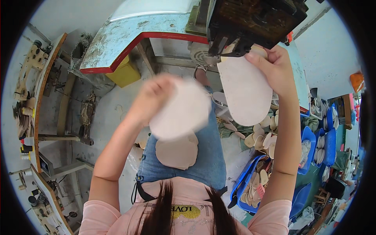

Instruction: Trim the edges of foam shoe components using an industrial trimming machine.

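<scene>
My left hand [154,98], smeared by motion, has its fingers closed on the upper edge of a pale rounded insole piece [182,113], held above my lap. At the dark machine head [250,27], my right hand [276,66] grips a second pale insole piece [246,92] by its right upper edge, thumb on top. The upper end of that piece lies under the machine's lower parts and is partly hidden. On my jeans rests a stack of similar beige pieces [176,152], overlapped at its top by the left-hand piece.
A worn light-blue worktable [129,35] with a red edge runs ahead, a yellow bin [125,72] beneath it. Loose soles [260,137] lie on the floor to the right, beside a blue basket [239,196] of more soles. Sewing machines [29,72] line the left side.
</scene>
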{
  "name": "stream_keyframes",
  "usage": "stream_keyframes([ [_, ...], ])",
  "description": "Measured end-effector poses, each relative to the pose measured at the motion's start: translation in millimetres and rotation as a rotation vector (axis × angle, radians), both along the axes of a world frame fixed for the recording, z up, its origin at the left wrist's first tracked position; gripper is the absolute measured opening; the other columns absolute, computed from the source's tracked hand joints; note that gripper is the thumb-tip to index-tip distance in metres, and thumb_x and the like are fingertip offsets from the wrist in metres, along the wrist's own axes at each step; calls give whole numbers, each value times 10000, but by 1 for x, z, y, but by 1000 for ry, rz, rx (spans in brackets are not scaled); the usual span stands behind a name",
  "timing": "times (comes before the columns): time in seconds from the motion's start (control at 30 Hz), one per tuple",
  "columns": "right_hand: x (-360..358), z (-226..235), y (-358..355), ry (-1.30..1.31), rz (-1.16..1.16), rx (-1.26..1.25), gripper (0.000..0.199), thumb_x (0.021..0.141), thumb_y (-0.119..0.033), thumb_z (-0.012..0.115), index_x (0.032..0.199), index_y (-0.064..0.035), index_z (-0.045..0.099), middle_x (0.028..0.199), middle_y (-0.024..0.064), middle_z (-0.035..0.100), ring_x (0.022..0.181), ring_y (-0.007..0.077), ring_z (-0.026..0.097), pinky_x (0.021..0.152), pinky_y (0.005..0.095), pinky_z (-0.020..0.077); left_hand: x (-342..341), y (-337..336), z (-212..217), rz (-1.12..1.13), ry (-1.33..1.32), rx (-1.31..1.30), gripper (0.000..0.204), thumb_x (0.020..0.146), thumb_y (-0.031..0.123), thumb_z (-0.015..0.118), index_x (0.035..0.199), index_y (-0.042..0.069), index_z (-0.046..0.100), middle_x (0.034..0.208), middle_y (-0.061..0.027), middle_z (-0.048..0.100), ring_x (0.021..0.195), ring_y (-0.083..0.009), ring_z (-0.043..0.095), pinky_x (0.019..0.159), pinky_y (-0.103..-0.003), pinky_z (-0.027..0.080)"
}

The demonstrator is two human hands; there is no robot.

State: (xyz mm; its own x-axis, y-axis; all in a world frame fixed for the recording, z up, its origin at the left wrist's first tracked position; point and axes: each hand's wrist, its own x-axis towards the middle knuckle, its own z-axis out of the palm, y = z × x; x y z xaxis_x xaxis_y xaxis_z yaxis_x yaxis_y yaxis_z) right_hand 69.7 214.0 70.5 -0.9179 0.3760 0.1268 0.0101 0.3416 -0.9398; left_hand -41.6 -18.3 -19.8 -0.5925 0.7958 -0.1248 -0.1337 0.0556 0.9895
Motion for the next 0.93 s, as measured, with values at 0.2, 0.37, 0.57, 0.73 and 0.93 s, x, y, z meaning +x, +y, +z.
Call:
stream_keyframes([
  [0.2,9,-22,-27,156,-131,173,166,767,-135,603,749,-20,485,658,-2,522,554,29,468,487,159,362,47,-21,-88,-292,854,-244,228,739,118,571,947,25,566,768,-100,556,791,-175,529,694,-291,406],
  [0.37,14,-40,-46,246,-241,239,217,778,-194,583,716,-34,449,574,-20,436,537,22,375,462,184,323,12,18,-12,-14,123,112,220,785,174,562,855,-34,579,731,-41,582,732,-110,521,645,-255,409],
  [0.57,11,-56,-54,171,-172,136,196,792,-184,570,771,-26,456,636,-4,467,590,43,406,515,197,357,-2,41,53,-129,99,75,200,773,161,586,833,-29,602,693,-33,593,572,-48,514,517,-193,412],
  [0.73,24,-65,-22,-222,418,-243,294,733,-62,608,1007,-7,518,897,32,571,832,83,514,756,231,409,-8,30,59,-119,7,81,194,753,147,609,826,-32,608,674,-32,593,551,-45,521,488,-186,417],
  [0.93,52,-78,-11,-463,516,-93,171,738,-56,600,901,-13,575,820,27,591,781,79,529,733,235,418,-2,25,57,-96,-35,50,197,740,142,622,844,-26,608,698,-50,603,560,-56,537,493,-197,434],
])
